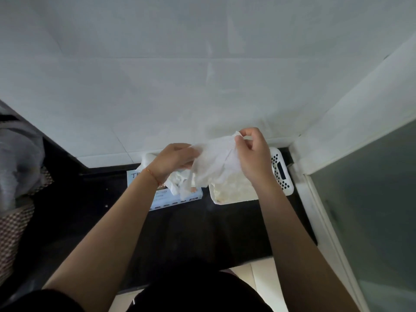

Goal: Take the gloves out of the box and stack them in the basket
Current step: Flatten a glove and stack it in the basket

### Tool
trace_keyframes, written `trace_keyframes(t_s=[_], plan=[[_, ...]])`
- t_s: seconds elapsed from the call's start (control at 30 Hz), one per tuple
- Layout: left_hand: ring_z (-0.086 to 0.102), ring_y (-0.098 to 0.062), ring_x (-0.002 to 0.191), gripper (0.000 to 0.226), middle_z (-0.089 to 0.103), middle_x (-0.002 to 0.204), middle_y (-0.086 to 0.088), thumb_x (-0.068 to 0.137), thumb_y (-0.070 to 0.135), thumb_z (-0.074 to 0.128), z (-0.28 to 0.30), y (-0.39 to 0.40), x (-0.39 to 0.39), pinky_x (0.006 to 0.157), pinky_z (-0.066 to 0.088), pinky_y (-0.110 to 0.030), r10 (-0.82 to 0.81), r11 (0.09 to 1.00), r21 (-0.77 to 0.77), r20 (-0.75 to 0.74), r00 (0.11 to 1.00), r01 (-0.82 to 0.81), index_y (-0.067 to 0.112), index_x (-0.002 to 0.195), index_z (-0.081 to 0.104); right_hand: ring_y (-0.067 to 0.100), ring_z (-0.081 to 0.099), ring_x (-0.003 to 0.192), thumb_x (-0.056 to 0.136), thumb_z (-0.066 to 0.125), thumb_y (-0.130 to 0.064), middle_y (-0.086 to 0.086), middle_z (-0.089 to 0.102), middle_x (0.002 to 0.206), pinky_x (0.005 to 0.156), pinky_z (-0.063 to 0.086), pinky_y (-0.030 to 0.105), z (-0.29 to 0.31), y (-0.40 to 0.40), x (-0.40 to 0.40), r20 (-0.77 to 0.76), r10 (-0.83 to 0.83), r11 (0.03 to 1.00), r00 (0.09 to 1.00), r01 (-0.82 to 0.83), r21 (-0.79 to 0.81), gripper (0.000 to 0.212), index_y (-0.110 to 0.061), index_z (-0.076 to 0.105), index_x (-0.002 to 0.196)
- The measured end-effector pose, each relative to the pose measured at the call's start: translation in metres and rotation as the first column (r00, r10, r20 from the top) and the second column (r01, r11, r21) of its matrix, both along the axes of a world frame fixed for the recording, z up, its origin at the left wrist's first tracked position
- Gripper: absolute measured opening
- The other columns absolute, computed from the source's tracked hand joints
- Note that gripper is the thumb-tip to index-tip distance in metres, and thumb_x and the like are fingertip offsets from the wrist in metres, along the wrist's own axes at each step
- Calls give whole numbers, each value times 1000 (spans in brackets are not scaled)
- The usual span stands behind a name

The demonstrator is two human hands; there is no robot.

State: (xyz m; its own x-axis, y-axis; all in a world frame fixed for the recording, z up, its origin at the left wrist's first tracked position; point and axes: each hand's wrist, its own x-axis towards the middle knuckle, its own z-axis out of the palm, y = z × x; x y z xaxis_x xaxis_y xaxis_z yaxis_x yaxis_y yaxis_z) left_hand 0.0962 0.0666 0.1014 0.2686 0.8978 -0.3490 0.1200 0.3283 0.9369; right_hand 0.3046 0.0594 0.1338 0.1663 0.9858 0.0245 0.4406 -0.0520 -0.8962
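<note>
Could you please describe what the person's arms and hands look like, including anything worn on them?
Both forearms are bare, with no sleeves reaching them and no gloves on. The left hand has a thin orange-red string bracelet around its wrist. The right hand shows no ring, watch or band. Dark clothing appears at the bottom of the view, below the arms.
</note>
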Motion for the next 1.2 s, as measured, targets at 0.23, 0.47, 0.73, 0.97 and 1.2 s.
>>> trace_keyframes(t_s=[0.23,0.47,0.73,0.97,1.2], plan=[[40,-16,58,23,49,64,-2,88,23,64,-57,31,50,54,33,-25,-90,991,-121,-357,930,50,7,73,60,12,54,70,100,46,-22,-3,58,82,60,40,27,-74,8,51,161,-75,967,984,110,-228,13,-14,55,106],[42,-20,59,19,48,63,-3,84,18,55,-81,57,117,57,36,-29,-74,997,-14,-590,804,82,7,68,54,16,57,70,103,42,-22,-3,58,79,62,48,33,-123,19,106,397,-24,958,918,135,-252,16,-12,52,110],[63,-29,96,35,64,112,-5,87,21,65,-111,56,157,77,50,-38,222,867,424,-800,558,262,17,121,61,16,56,63,106,37,-27,-6,55,72,55,37,27,-150,30,138,571,31,969,820,115,-218,17,-18,49,113],[25,-30,147,66,32,156,-8,93,58,46,-137,20,179,120,18,-50,-20,689,253,-930,367,680,23,148,36,20,57,71,104,32,-28,0,57,79,50,30,27,-160,39,149,532,70,929,844,139,-342,16,-19,44,102],[-13,-25,152,99,-9,166,-2,81,83,33,-150,13,171,121,-5,-53,-92,753,55,-978,188,655,32,156,-5,20,52,69,106,31,-28,3,57,83,50,33,29,-159,40,153,629,116,957,769,82,-277,17,-15,42,108]])
